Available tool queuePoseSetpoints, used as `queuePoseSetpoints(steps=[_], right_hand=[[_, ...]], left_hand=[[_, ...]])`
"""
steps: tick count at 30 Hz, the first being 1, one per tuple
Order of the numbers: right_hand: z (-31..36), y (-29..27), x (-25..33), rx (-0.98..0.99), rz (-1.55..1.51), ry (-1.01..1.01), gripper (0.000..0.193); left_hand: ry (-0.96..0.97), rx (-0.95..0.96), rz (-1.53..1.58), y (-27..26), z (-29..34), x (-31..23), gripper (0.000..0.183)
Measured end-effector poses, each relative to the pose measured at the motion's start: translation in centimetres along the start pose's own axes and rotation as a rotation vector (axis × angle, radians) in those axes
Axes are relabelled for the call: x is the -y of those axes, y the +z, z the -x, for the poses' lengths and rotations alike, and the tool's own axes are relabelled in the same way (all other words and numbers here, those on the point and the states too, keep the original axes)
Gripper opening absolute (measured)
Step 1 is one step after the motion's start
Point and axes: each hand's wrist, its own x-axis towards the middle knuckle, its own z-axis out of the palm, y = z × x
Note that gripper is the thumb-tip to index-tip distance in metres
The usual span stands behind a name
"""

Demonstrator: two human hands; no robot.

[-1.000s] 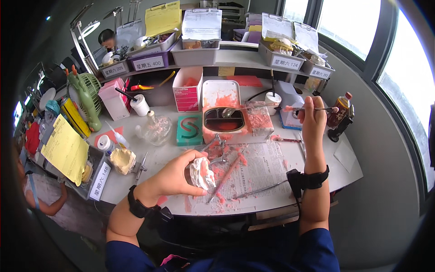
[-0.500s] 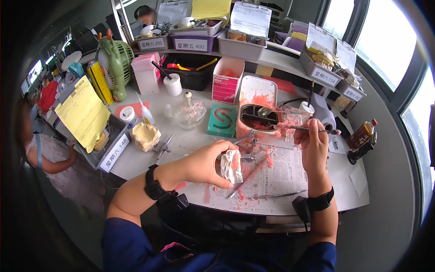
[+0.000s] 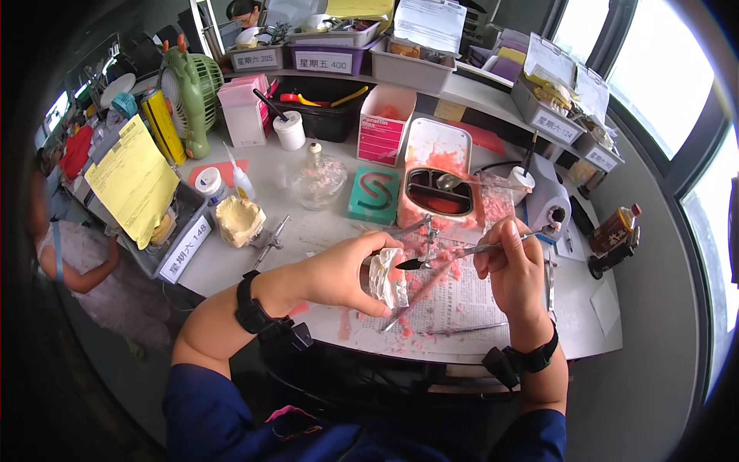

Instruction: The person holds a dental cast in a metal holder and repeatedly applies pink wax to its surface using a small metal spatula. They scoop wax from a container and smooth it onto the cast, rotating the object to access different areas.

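Observation:
My left hand point(image 3: 339, 271) is closed round a white plaster dental model point(image 3: 389, 283) with pink wax on it. In my right hand point(image 3: 511, 266) is a slim metal wax spatula point(image 3: 456, 253), pinched between the fingers. Its dark blade points left and lies at the model's right side; whether it touches the wax I cannot tell. Just beyond the model stands a metal articulator point(image 3: 429, 239), partly hidden by my left hand. A pink-handled tool point(image 3: 428, 295) lies slanting on wax-strewn newspaper point(image 3: 462, 308) below the spatula.
Behind my hands stands a wax heater point(image 3: 437, 218) with dark wells and a spoon, beside a green box point(image 3: 374, 194) and a glass spirit lamp point(image 3: 317, 185). At left are a cream dental model point(image 3: 239, 222) and a grey bin point(image 3: 185, 245). A bottle point(image 3: 613, 225) stands right.
My right hand has come down and left from over the wax heater, bringing the spatula's blade to the model. My left hand still holds the model, with a slight shift.

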Motion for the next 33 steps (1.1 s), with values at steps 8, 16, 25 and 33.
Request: queuePoseSetpoints(steps=[8, 16, 25, 33], right_hand=[[-0.11, 0.14, -0.05, -0.025, 0.034, 0.01, 0.035], [-0.17, 0.12, -0.05, -0.017, 0.044, 0.009, 0.034], [-0.05, -0.15, 0.06, 0.046, 0.072, -0.004, 0.033], [-0.03, -0.34, -0.04, 0.096, 0.066, -0.043, 0.033]], left_hand=[[-0.008, -0.005, 0.001, 0.09, 0.02, -0.15, 0.085], [-0.032, 0.021, -0.001, -0.02, 0.01, -0.27, 0.086], [-0.007, 0.003, -0.016, 0.05, -0.04, -0.05, 0.086], [0.022, -0.006, -0.062, 0.01, -0.05, 0.15, 0.085]])
